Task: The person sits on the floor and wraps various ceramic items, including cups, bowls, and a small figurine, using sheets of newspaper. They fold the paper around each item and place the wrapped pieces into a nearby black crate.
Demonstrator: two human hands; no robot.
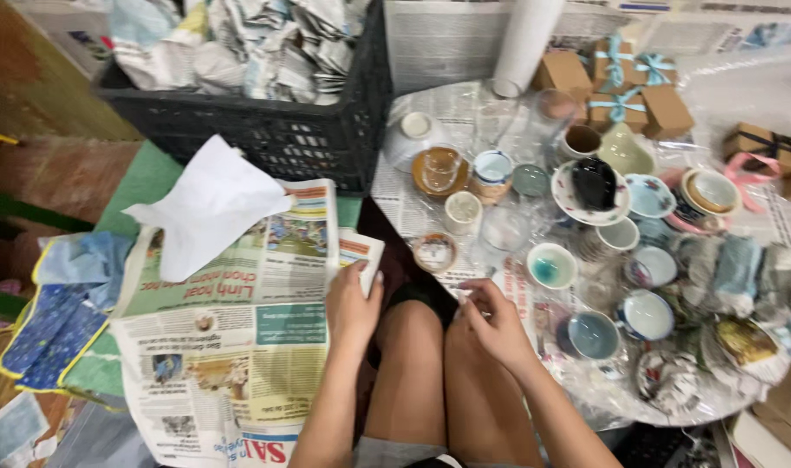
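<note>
My left hand (353, 305) grips the right edge of a stack of newspaper sheets (231, 338) spread on the floor to my left. A crumpled white paper sheet (206, 204) lies on top of the newspaper. My right hand (496, 319) rests with curled fingers at the near edge of a low round table (413, 208) covered with newspaper and clear plastic film, touching the film. Closest to it are a small patterned dish (434, 251) and a teal-glazed cup (551, 265). My bare knees are between the two hands.
Several ceramic cups, bowls and saucers crowd the table, some wrapped in paper at the right (742, 277). A black plastic crate (265, 130) full of crumpled newspaper stands behind. Small brown gift boxes with ribbons (625, 91) and a white roll (527, 43) stand at the back. Blue cloth (57, 312) lies at left.
</note>
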